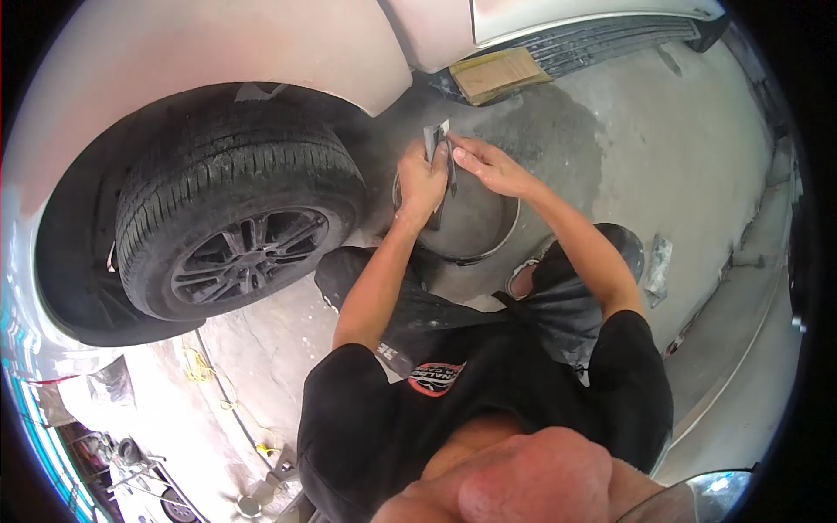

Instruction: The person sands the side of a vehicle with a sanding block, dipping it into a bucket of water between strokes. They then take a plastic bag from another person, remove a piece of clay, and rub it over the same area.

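Observation:
My left hand is closed around a dark, flat strip with grey edges, which looks like a folded sanding sheet or a thin pad. One end of it stands up above my fingers, and a dark lower end hangs beneath the hand. With bent fingers, my right hand pinches at the strip's upper end, close to a small white piece. Both hands are over a round, dark-rimmed bucket that stands on the floor between my knees and holds greyish contents.
A car wheel sits under a pale fender at the left. Cardboard lies against the running board. Wet floor spreads right of the bucket, with a crumpled wrapper beyond my knee. A cable runs behind me.

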